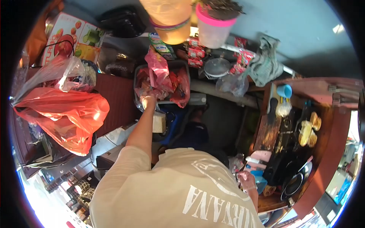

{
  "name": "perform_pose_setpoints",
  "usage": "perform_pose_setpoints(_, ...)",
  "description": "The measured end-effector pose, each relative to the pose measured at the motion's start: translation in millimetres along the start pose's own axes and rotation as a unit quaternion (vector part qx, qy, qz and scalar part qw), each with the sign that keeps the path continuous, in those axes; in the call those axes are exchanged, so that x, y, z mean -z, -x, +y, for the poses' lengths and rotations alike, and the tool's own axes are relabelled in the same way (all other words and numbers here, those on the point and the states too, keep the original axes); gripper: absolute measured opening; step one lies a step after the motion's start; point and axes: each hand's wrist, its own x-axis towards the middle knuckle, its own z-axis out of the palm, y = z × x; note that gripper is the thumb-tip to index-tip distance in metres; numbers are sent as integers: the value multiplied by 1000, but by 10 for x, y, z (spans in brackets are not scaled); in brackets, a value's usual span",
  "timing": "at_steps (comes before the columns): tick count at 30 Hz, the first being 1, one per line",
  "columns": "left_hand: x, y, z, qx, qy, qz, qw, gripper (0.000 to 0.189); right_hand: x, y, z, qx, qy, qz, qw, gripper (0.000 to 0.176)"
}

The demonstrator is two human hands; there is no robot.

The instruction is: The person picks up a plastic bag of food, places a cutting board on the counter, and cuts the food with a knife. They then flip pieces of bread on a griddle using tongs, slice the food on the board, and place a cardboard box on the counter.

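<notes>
My left hand [149,99] reaches into a grey bin [162,102] lined with red plastic bags [178,85]. Its fingers disappear among crumpled plastic, so their grip is hidden. A pink-red bag [157,68] rises over the bin's back edge. Far to the right, my right hand [247,180] has its fingers curled in beside a light-blue container [259,180]. What it holds, if anything, is too small to make out. Thin clear plastic seems to cover this hand. Crumpled clear plastic [236,162] lies just behind it.
At left hangs a big red plastic bag [76,117]. A wooden counter at right carries a frying pan [294,184], bread pieces [306,133] and a blue cup [284,91]. Along the back are tubs [215,32], red sachets [195,53], a strainer [216,67] and a cloth [266,62].
</notes>
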Motion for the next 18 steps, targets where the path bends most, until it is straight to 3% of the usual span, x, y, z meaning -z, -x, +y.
perform_pose_setpoints(1, -13, -193, 7, 14, -28, 1, 999, 25, 86, -39, -58, 11, 20, -5, 1000, 7)
perform_pose_setpoints(2, -424, -717, -450, -62, -154, 35, 986, 30, 185, -69, -224, 16, 28, -5, 999, 7)
perform_pose_setpoints(3, -468, -989, -516, -55, -150, 34, 987, 30, 290, -60, -423, -29, 41, -8, 999, 8)
perform_pose_setpoints(4, -528, -1218, -521, -96, -247, -30, 964, 31, 352, -111, -542, -73, 54, -8, 996, 10)
perform_pose_setpoints(6, -488, -1310, -313, -167, -357, -108, 913, 34, 429, -231, -458, 12, 165, 48, 985, 13)
perform_pose_setpoints(7, -648, -1422, -374, -167, -353, -114, 914, 34, 442, -283, -432, 29, 206, 79, 975, 14)
perform_pose_setpoints(9, -870, -1634, -483, -75, -97, -17, 992, 36, 466, -466, -456, 29, 218, 67, 973, 15)
perform_pose_setpoints(11, -967, -1704, -478, -70, -91, -46, 992, 41, 458, -592, -443, 28, 229, 48, 972, 16)
perform_pose_setpoints(13, -985, -1692, -531, -85, -251, -142, 954, 42, 382, -703, -356, -22, 216, 44, 975, 18)
perform_pose_setpoints(18, -1042, -1665, -827, -88, -252, -105, 958, 42, 282, -875, -129, -29, 65, 29, 997, 14)
